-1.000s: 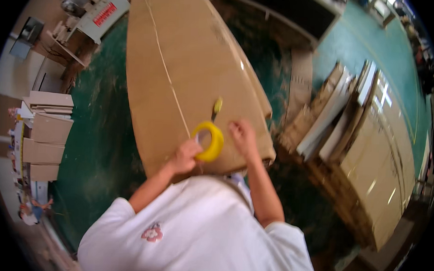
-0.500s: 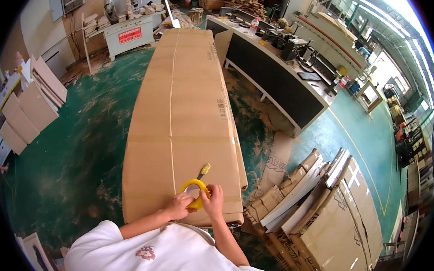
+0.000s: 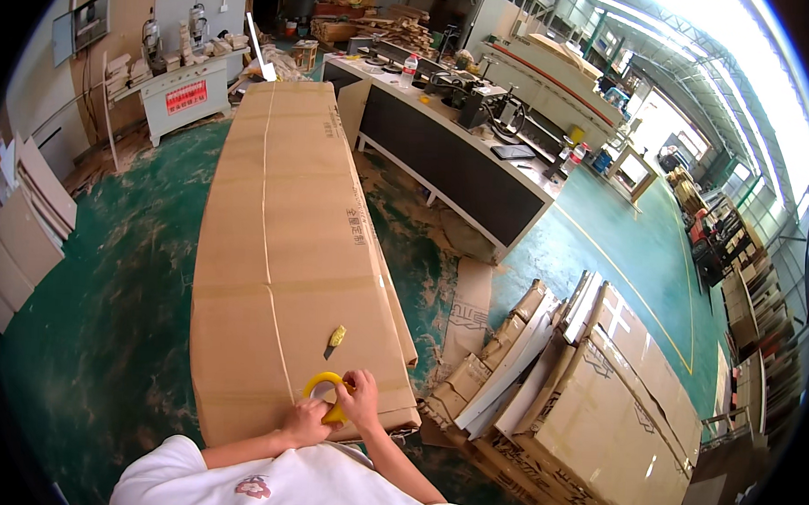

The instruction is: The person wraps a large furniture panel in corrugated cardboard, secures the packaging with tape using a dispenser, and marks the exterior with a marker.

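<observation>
Just in front of me, over the near end of a long cardboard box (image 3: 238, 335), I hold a roll of yellow tape (image 3: 321, 378). My left hand (image 3: 304, 421) is closed on its lower left side. On its right side, the fingers of my right hand (image 3: 360, 400) pinch the rim. A small tool with a yellow-wrapped handle and a dark flat blade (image 3: 336, 341) lies on the box just beyond the roll. Tape strips run along and across the box top.
Stacked flattened cardboard (image 3: 597, 396) lies on the right. Beyond the box, a long dark-fronted workbench (image 3: 454, 155) carries machine parts and bottles. A white cabinet (image 3: 187, 96) stands at the far left, with pale boards (image 3: 21, 236) leaning nearer on that side.
The view has swung, so the box, bench and stacked cardboard appear further left. Both hands stay on the tape roll; the yellow-handled tool stays lying on the box.
</observation>
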A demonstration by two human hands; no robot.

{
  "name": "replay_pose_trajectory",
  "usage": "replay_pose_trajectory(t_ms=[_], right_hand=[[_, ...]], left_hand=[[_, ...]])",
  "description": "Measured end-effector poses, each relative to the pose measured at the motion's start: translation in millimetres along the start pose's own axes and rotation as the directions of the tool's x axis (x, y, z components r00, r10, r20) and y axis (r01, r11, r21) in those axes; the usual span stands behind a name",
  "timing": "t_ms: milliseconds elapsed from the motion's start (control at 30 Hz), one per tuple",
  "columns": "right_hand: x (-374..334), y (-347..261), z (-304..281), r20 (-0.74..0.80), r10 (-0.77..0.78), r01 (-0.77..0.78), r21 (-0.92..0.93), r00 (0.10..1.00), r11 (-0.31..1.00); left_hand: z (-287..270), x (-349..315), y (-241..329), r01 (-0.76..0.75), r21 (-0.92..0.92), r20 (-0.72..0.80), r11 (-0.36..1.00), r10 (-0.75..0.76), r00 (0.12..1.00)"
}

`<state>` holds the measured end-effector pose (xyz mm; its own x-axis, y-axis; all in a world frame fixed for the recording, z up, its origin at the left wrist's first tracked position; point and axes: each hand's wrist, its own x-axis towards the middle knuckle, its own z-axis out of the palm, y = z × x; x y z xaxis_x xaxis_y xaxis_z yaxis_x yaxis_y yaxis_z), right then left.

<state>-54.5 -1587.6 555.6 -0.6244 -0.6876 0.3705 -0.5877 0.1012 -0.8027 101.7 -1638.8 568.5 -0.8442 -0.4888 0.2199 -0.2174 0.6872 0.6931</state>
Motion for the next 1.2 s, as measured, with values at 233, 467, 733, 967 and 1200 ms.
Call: replay_pose_trajectory(t_ms=[233,467,733,967,1200], right_hand=[[-3.5,20.8,1.3,0.109,0.218,-0.23,0.116,0.97,0.966],[-5.1,-4.8,-2.3,0.002,0.198,-0.195,0.194,0.98,0.961],[-18.4,9.0,3.9,0.027,0.268,-0.269,0.135,0.963,0.953],[-13.3,10.2,-33.1,0.378,0.183,-0.184,-0.034,0.907,0.982],[16.1,5.6,-76.0,0.664,-0.222,0.358,-0.073,0.714,0.931]], left_hand=[[-3.1,-1.0,2.5,-0.048,0.033,0.024,0.998,0.047,0.999],[-4.0,-6.3,6.4,-0.025,0.058,0.001,0.998,0.025,1.0],[-10.0,-6.9,7.0,-0.063,0.112,0.04,0.992,0.059,0.997],[-13.7,-11.2,2.7,-0.039,0.119,0.11,0.992,0.026,0.994],[-38.8,-2.5,-10.0,-0.213,-0.059,0.383,0.975,0.219,0.897]])
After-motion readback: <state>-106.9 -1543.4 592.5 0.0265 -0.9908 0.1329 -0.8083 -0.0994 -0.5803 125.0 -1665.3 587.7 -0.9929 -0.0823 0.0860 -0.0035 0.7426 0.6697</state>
